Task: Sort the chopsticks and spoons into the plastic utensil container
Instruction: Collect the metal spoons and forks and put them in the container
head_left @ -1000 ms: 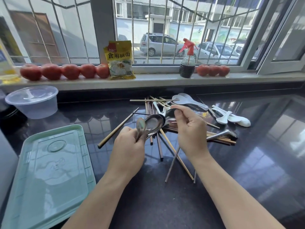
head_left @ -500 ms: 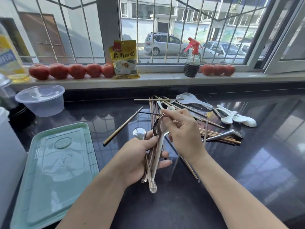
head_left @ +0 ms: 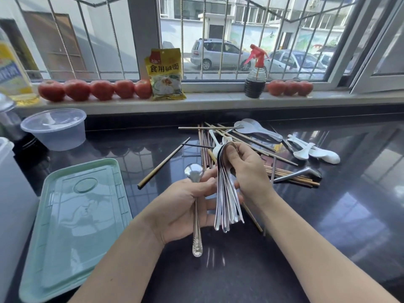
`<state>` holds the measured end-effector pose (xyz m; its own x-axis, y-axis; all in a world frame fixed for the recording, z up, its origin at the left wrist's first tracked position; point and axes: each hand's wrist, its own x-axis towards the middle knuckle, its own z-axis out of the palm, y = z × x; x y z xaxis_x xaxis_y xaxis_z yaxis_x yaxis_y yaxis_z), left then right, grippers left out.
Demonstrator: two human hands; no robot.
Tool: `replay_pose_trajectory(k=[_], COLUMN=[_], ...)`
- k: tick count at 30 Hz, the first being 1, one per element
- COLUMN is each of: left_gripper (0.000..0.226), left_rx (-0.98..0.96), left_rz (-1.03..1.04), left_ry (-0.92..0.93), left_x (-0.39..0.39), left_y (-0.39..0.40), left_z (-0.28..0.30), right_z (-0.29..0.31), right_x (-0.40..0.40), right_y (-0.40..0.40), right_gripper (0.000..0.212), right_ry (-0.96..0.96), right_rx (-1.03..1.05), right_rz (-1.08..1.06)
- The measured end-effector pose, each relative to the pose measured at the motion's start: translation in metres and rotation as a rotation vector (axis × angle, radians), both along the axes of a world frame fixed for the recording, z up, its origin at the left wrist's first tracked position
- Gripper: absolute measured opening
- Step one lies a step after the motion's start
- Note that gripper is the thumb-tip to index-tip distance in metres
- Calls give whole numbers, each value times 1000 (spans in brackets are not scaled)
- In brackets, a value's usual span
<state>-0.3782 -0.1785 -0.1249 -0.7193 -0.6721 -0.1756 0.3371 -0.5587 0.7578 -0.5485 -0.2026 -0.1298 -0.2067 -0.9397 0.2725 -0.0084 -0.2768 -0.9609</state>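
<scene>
My left hand [head_left: 181,208] holds a patterned metal spoon [head_left: 196,206] upright, bowl up, and its fingers also steady a fanned stack of several metal spoons [head_left: 227,200]. My right hand [head_left: 247,171] grips the bowls of that stack from above. Behind the hands lies a pile of wooden chopsticks [head_left: 240,145] on the black counter. White plastic spoons [head_left: 258,130] and white ceramic spoons [head_left: 314,150] lie at the back right. A metal ladle-like spoon [head_left: 297,174] rests on the chopsticks. The green plastic lid [head_left: 72,215] lies at the left.
A clear round tub [head_left: 54,127] stands at the back left. Tomatoes [head_left: 96,89], a yellow packet [head_left: 166,74] and a spray bottle [head_left: 255,73] line the windowsill. A white container edge [head_left: 11,193] sits at far left. One chopstick [head_left: 164,166] lies apart, left of the pile.
The spoons have been gathered into one upright fanned stack between both hands, closer to me. My right hand now grips the stack's bowls instead of bringing a single spoon over.
</scene>
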Motion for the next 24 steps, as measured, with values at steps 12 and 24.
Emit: replay_pose_trajectory(k=[12,24], left_gripper=[14,20], left_rx=[96,104], left_rz=[-34,-22], left_ry=[95,146], left_x=[-8,-15], left_y=[6,10], left_z=[-4,1], right_z=[-6,-9], right_x=[10,6], right_y=[-1,-1], right_gripper=[18,14], right_ry=[-19,-245], right_rx=[-65,-19], right_rz=[19,149])
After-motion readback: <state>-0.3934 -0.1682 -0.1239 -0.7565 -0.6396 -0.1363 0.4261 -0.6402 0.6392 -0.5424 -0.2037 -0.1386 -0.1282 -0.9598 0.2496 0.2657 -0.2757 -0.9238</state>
